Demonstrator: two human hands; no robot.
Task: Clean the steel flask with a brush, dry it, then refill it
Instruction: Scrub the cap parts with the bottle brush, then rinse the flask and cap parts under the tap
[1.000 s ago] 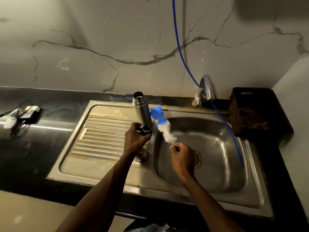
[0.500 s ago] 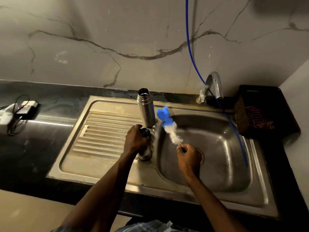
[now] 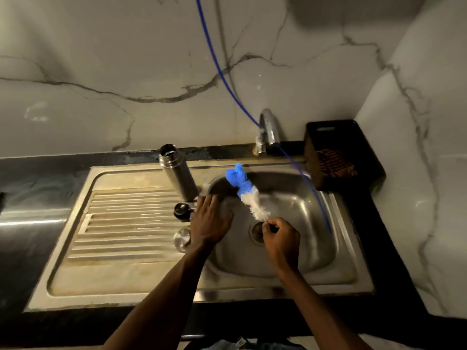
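Observation:
The open steel flask (image 3: 178,173) stands uncapped on the drainboard at the basin's left rim. Its black stopper (image 3: 181,208) and a steel cap (image 3: 182,239) lie just in front of it. My left hand (image 3: 211,221) hovers flat with fingers apart over the basin's left edge, right of the stopper, holding nothing. My right hand (image 3: 281,236) grips the handle of a bottle brush (image 3: 246,192) with white and blue bristles, held over the sink basin (image 3: 290,253) with the blue tip pointing up and left.
A tap (image 3: 269,128) stands behind the basin, and a thin blue hose (image 3: 307,183) runs from the wall down into it. A dark basket (image 3: 338,152) sits at the right corner. The ribbed drainboard (image 3: 121,223) lies left, dark countertop around it.
My left hand has let go of the black stopper, leaving it on the drainboard, and moved right with fingers spread. The right hand still holds the brush over the basin.

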